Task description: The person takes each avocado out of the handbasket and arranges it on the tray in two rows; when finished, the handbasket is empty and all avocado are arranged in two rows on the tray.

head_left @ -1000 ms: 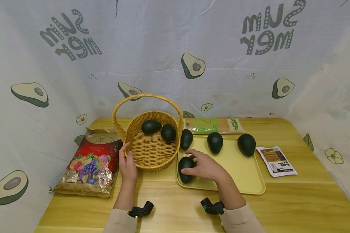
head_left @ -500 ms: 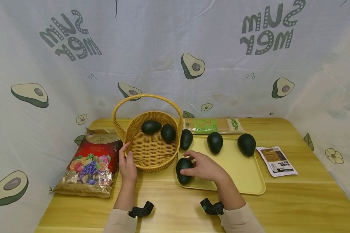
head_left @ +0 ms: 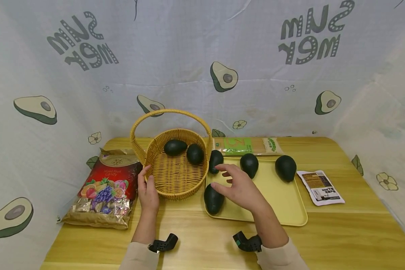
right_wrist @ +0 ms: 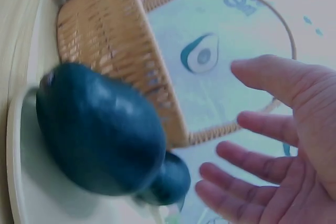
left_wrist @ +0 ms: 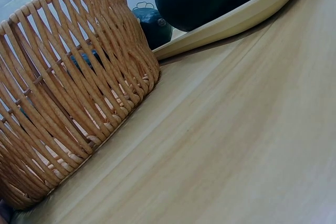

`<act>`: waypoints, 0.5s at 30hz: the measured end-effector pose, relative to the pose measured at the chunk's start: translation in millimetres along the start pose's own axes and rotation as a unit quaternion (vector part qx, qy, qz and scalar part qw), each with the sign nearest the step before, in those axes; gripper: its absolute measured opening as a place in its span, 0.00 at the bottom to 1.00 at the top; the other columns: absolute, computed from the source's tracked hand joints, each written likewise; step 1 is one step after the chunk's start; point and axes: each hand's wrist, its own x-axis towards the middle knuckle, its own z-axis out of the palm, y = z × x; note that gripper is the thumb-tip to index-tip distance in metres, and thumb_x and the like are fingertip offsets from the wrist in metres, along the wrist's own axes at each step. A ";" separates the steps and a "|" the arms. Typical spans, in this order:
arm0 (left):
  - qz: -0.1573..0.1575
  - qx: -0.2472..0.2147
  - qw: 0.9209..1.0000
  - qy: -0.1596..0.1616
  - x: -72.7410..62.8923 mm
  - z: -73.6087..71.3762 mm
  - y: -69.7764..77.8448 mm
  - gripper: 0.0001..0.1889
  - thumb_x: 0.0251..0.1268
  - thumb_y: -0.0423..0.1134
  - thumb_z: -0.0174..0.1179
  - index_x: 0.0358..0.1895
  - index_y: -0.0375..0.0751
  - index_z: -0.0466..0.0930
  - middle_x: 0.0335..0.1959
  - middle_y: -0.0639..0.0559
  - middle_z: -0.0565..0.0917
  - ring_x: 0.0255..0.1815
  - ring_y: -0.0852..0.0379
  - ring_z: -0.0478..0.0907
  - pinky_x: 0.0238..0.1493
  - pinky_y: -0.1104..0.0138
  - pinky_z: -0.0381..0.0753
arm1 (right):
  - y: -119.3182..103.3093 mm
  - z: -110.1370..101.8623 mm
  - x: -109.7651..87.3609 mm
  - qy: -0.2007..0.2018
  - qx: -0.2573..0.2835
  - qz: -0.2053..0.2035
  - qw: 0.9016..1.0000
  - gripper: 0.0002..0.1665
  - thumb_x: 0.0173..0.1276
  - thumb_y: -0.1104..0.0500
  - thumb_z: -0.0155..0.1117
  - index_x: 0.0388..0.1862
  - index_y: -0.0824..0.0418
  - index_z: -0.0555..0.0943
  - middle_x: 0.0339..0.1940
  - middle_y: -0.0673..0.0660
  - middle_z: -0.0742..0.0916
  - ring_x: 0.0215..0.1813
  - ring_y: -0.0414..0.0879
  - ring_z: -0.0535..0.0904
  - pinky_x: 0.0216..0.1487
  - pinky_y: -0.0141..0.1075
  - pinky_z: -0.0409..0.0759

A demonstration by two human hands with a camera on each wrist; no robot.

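Right wrist: the front avocado (right_wrist: 100,129) lies apart from the fingers (right_wrist: 256,161).

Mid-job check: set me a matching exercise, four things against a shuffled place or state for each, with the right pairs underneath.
1. wicker basket
2. candy bag
3. right hand
4. white-edged pouch

A. right of the yellow tray
B. two dark fruits inside
C. thumb and fingers apart, gripping nothing
D. left of the basket

Pairs: 1-B, 2-D, 3-C, 4-A
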 end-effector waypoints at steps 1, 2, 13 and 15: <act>-0.001 0.001 1.000 0.001 -0.2 -0.1 -0.1 0.20 0.80 0.34 0.42 0.70 0.38 0.68 0.78 0.45 0.64 0.83 0.47 0.51 0.81 0.43 0.48 | -3.2 1.8 -0.9 0.009 0.003 -0.014 1.000 0.33 0.68 0.51 0.72 0.69 0.59 0.76 0.67 0.61 0.80 0.65 0.60 0.78 0.64 0.56 0.79; -0.002 0.001 1.000 0.002 -0.3 -0.2 -0.2 0.20 0.80 0.34 0.42 0.70 0.38 0.68 0.78 0.45 0.64 0.83 0.47 0.51 0.81 0.43 0.48 | -6.5 4.2 -1.6 0.018 0.003 -0.027 0.999 0.31 0.68 0.52 0.72 0.68 0.59 0.76 0.65 0.60 0.81 0.64 0.58 0.78 0.64 0.55 0.80; -0.001 0.004 1.000 0.002 -0.5 -0.2 0.9 0.20 0.80 0.36 0.42 0.70 0.38 0.68 0.78 0.44 0.65 0.83 0.46 0.52 0.80 0.43 0.49 | -40.3 38.0 -4.0 0.017 -0.019 -0.095 0.995 0.25 0.68 0.54 0.72 0.63 0.53 0.80 0.61 0.51 0.81 0.61 0.52 0.81 0.60 0.49 0.81; 0.000 0.002 1.000 0.001 -0.4 0.3 1.2 0.20 0.81 0.37 0.42 0.70 0.37 0.68 0.78 0.44 0.65 0.83 0.45 0.52 0.80 0.42 0.50 | -44.1 41.4 -2.5 0.019 -0.027 -0.094 0.995 0.26 0.68 0.53 0.72 0.64 0.52 0.80 0.63 0.50 0.81 0.62 0.52 0.81 0.61 0.49 0.81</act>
